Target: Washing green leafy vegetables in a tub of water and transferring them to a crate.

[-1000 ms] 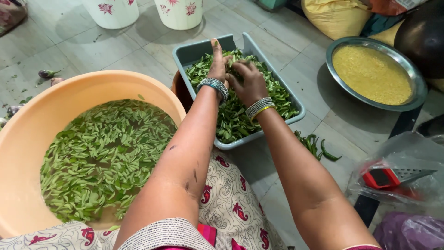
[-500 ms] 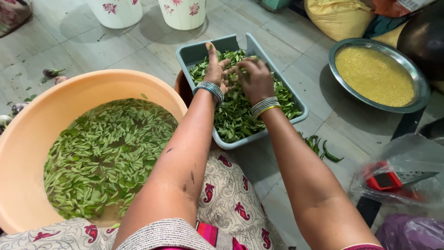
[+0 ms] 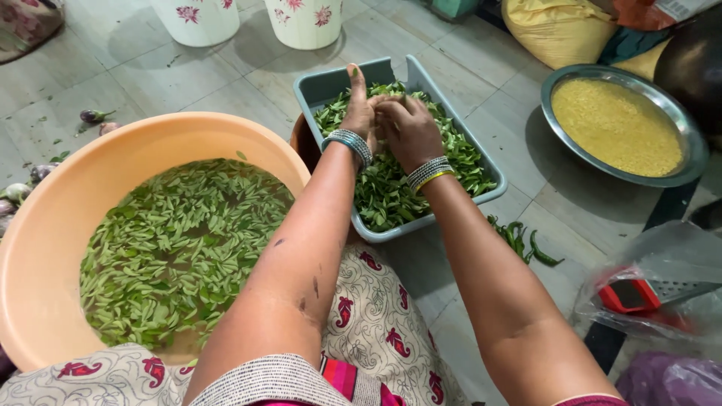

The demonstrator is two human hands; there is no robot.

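Note:
Both my hands are in a grey-blue rectangular tray (image 3: 474, 135) heaped with green leaves (image 3: 391, 188). My left hand (image 3: 359, 109) rests on the pile with its fingers together and one finger pointing up, a silver bangle at the wrist. Touching it on the right, my right hand (image 3: 410, 129) curls its fingers into the leaves, with silver and yellow bangles on its wrist. Whether either hand pinches a stalk is hidden. To the left stands a big peach basin (image 3: 45, 225) of water with many green leaves (image 3: 173, 248) floating in it.
A steel plate (image 3: 688, 165) of yellow lentils lies at the right. Green chillies (image 3: 526, 239) lie on the tiled floor beside the tray. Two white flowered buckets (image 3: 304, 21) stand at the back. Small brinjals (image 3: 94, 116) lie at the left. A clear bag with a red-handled grater (image 3: 647, 293) is at the lower right.
Both hands have stayed on the leaf pile in the tray. The right hand has closed in against the left, its fingers working in the leaves.

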